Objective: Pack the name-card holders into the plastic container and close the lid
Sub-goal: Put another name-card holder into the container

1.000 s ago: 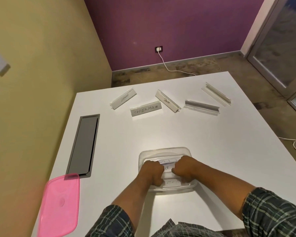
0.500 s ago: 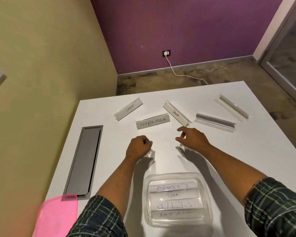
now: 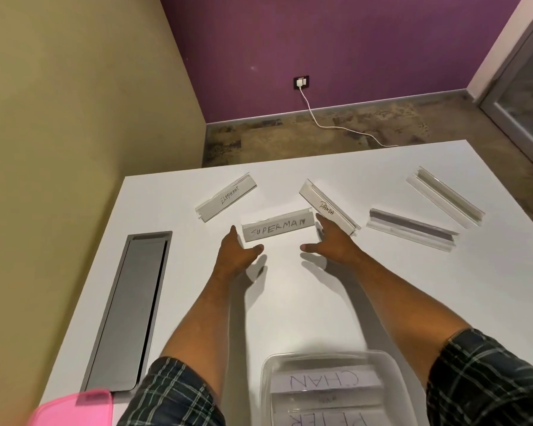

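- A second ago both my hands were pressed down among the holders in the plastic container (image 3: 394,373); half a second ago they were partway up the desk (image 3: 320,305); now they flank the SUPERMAN holder (image 3: 277,229).
- I read that as the last batch being seated, with the next pick under way.
- My left hand (image 3: 237,253) sits at the holder's 9 o'clock end and my right hand (image 3: 330,244) at its 3 o'clock end.
- Each grip is wide, thumb spread from the fingers, holding nothing. Fingertips look just at the holder's ends, though I cannot tell whether they touch.
- The SUPERMAN holder lies flat at 12 o'clock from the container, well apart from it: a clear strip with a white handwritten card.
- The ELEPHANT holder (image 3: 226,196) lies at its 11 o'clock, the PANDA holder (image 3: 328,207) at 2 o'clock, and two clear holders without visible cards (image 3: 410,229) (image 3: 443,196) farther out toward 3 o'clock.
- The container sits nearest me, already holding cards, one reading CHAN.
- The pink lid (image 3: 71,408) lies at the container's 9 o'clock, off it, so five holders and the closing remain.
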Demonstrator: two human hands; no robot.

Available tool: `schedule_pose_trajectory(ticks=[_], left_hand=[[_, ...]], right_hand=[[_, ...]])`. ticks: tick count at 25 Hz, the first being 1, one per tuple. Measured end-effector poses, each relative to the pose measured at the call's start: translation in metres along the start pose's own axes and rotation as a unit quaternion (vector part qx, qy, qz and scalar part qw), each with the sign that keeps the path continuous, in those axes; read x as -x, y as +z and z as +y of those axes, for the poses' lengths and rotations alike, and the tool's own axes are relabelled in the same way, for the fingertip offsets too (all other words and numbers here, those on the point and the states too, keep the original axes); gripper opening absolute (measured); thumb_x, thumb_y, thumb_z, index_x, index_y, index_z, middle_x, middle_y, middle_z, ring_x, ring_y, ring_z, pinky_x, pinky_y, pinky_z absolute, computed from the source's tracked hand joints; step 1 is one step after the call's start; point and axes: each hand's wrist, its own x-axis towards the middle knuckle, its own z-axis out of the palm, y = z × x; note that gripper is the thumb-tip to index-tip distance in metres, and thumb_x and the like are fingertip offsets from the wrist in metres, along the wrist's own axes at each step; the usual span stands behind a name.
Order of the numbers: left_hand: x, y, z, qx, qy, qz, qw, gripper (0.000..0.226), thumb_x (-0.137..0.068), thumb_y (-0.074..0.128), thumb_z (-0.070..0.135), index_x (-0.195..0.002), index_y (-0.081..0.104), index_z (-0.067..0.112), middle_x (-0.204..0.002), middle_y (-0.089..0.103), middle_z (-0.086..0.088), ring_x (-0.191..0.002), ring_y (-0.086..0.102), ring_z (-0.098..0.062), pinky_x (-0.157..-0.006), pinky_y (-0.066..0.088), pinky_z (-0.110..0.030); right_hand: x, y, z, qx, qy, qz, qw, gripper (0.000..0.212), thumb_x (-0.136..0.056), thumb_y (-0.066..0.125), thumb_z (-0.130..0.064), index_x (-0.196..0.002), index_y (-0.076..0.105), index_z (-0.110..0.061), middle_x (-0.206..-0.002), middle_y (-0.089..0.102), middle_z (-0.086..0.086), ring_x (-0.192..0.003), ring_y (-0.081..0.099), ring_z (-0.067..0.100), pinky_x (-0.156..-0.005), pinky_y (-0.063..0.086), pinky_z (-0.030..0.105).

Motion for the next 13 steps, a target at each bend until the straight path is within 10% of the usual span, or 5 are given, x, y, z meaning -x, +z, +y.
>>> schedule_pose_trajectory(ticks=[5,8,13], left_hand=[[-0.028,0.016,-0.012,0.076,-0.040,-0.027,0.996,0.100,-0.076,0.075,0.028,-0.156,0.019,0.010,-0.151,0.046,-0.005,-0.132,0.050,-0.022,-0.099,0.040,-0.027],[-0.039,0.021,-0.012,0.114,-0.053,-0.043,0.991,0.072,-0.076,0.068,0.012,-0.143,0.041,0.010,-0.124,0.063,-0.007,-0.101,0.059,-0.019,-0.069,0.044,-0.021],[-0.033,0.018,-0.008,0.041,-0.015,0.033,0.998,0.025,-0.075,0.064,0.011,-0.097,0.054,0.013,-0.093,0.061,0.000,-0.087,0.059,-0.023,-0.064,0.040,-0.022]], right_hand=[[-0.030,0.016,0.012,-0.053,0.017,0.019,0.998,0.150,-0.042,0.088,-0.056,-0.160,0.004,-0.020,-0.168,0.009,0.001,-0.153,0.012,0.014,-0.125,0.019,0.044],[-0.043,0.021,0.021,-0.090,0.011,-0.006,0.996,0.160,-0.035,0.094,-0.056,-0.158,-0.007,-0.033,-0.167,0.004,-0.008,-0.149,0.014,0.004,-0.124,0.017,0.037],[-0.031,0.020,0.018,-0.062,-0.024,0.041,0.997,0.126,-0.060,0.096,-0.014,-0.159,0.018,-0.018,-0.149,0.043,0.005,-0.130,0.047,0.018,-0.115,0.037,0.034]])
